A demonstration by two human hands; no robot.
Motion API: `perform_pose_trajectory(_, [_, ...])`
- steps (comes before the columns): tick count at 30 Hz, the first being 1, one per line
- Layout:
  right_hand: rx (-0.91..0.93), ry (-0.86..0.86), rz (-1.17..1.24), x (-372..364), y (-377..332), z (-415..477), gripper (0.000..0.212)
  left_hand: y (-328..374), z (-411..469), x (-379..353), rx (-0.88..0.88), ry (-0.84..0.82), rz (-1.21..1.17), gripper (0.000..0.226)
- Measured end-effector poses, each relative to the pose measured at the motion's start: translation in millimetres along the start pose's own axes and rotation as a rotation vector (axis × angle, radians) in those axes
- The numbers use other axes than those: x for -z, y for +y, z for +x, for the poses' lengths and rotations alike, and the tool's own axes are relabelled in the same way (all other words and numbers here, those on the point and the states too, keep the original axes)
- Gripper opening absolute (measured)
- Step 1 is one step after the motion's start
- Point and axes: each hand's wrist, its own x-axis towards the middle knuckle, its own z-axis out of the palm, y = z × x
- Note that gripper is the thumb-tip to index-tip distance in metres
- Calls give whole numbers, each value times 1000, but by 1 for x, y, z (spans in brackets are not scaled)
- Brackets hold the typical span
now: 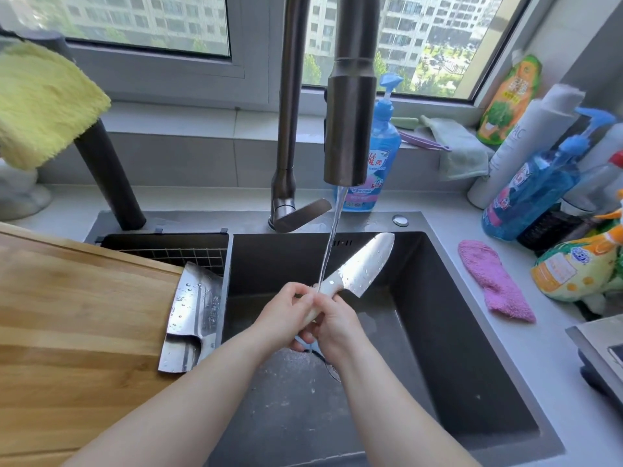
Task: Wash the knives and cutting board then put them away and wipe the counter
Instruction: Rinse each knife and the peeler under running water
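Both hands, left hand and right hand, curl round the wet knife handle, likely slippery, so hold there, away from the sharp blade.

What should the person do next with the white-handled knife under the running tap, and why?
Probably draw the white-handled steel knife back toward the body, so the thin water stream from the dark metal tap runs along the blade. At present it lands by the handle, which the left hand and right hand both grip, and the blade shows only scattered droplets.
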Motion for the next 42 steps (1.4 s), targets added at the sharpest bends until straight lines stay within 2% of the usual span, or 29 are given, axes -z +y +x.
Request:
perform_pose_trajectory(6, [35, -1, 15, 1, 4, 4, 38, -1, 12, 1, -109, 103, -49, 3])
perform_pose_trajectory(9, [-5, 60, 67, 2, -2, 6, 45, -3, 14, -2, -129, 61, 3, 22])
perform_pose_trajectory(14, [-32, -26, 4, 3, 3, 1, 15, -9, 11, -3, -19, -33, 139, 25])
perform_pose_trajectory(17, [-71, -54, -33, 3, 10, -2, 24, -14, 7, 1, 37, -111, 144, 27])
perform_pose_trajectory(20, [-143, -81, -85, 1, 16, -6, 34, -17, 0, 6, 86, -107, 153, 26])
perform_pose_trajectory(23, [-145, -158, -134, -1, 21, -16, 33, -21, -12, 15, 170, -187, -45, 21])
perform_pose_trajectory(26, [-98, -237, -241, -7, 21, -27, 31, -29, -22, 21, 192, -167, -183, 25])
perform_pose_trajectory(30, [-160, -246, -367, -14, 17, -39, 33, -37, -38, 15, 139, 37, -62, 20])
perform_pose_trajectory(34, [-132, -187, -671, -13, 9, -53, 29, -41, -60, 23, 96, 145, 16, 14])
perform_pose_trajectory(38, [-31, -89, -908, -18, -7, -57, 40, -45, -81, 31, 91, 230, 94, 15])
perform_pose_trajectory(42, [187, -64, -1225, -29, -8, -58, 37, -47, -98, 33, 102, 245, 46, 9])
